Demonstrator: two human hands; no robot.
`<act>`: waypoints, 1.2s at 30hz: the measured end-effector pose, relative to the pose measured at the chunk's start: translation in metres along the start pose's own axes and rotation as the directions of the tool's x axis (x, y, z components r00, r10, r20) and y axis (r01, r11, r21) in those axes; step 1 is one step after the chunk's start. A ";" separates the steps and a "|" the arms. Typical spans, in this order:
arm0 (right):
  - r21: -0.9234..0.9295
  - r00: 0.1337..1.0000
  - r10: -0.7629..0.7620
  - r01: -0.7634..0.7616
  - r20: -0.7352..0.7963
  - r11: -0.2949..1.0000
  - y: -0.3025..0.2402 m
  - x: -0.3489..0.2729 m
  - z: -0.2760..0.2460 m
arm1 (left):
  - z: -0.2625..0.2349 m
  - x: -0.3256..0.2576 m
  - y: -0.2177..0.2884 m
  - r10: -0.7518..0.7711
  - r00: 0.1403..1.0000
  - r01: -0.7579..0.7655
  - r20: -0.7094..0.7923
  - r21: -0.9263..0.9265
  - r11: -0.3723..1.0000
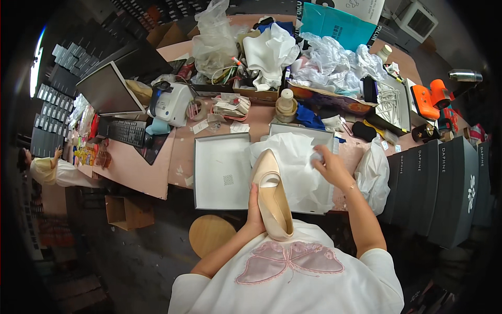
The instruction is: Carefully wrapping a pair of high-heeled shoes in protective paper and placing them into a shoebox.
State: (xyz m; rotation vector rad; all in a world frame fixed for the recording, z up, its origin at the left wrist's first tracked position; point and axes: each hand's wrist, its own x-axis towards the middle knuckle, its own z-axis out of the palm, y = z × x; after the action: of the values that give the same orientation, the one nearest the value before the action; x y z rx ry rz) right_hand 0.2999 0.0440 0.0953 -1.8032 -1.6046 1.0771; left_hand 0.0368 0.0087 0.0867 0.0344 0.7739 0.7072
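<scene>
**At the near edge of the pink table [183,141], a beige shoe [286,220] in one hand, white tissue paper [308,186] by the other**

Near the middle of the scene, the left hand [253,212] grasps the pump along its left side, fingers and palm wrapped against it. The shoe is held between the person's chest and the open packaging, toe pointing far, heel end near, its opening facing up. Something white sits inside, toward the toe.

Farther off and to the right, the right hand [330,166] has its fingers bent at the right part of the tissue; whether they pinch the paper or only brush it, I cannot tell. The paper spreads over a grey-edged open box [301,127], hiding most of its inside. Just left of that lies a shallow grey-edged tray or lid [219,167], open side up. On the right of the table are a white plastic bag [373,172] and a row of dark shoeboxes [426,183].

The step in hand looks like handling the wrapping while the shoe is kept clear of it. The next move, as I judge it, calls for a steady left grip, with the right hand opening or gathering the thin paper without tearing it or scuffing the pale shoe.
</scene>
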 end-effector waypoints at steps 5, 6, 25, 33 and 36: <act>0.415 0.976 -0.215 0.207 -0.027 0.886 -0.057 -0.049 0.046 | 0.033 0.003 -0.001 -0.050 0.995 0.051 0.082 -0.007 0.999; 0.247 0.960 -0.254 0.276 -0.117 0.929 -0.058 -0.051 0.049 | 0.040 0.003 -0.002 -0.058 0.995 0.059 0.083 -0.008 0.998; -0.133 0.879 -0.184 0.139 -0.440 0.981 -0.015 -0.084 0.026 | 0.053 0.027 -0.041 -0.340 0.917 0.279 0.211 0.271 0.921; 0.146 0.972 0.028 0.006 -0.234 0.989 -0.007 -0.077 0.009 | 0.076 0.020 -0.054 -0.283 0.954 0.243 0.102 0.293 0.925; 0.123 0.930 0.087 -0.046 -0.357 0.991 0.011 -0.105 -0.034 | 0.058 0.049 -0.030 -0.289 0.946 0.217 0.144 0.379 0.900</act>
State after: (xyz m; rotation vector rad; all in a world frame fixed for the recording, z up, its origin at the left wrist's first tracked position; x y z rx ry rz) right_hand 0.3344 -0.0553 0.1302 -1.8623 -1.2471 0.7871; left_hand 0.1165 0.0273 0.0898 0.3270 0.6919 0.2993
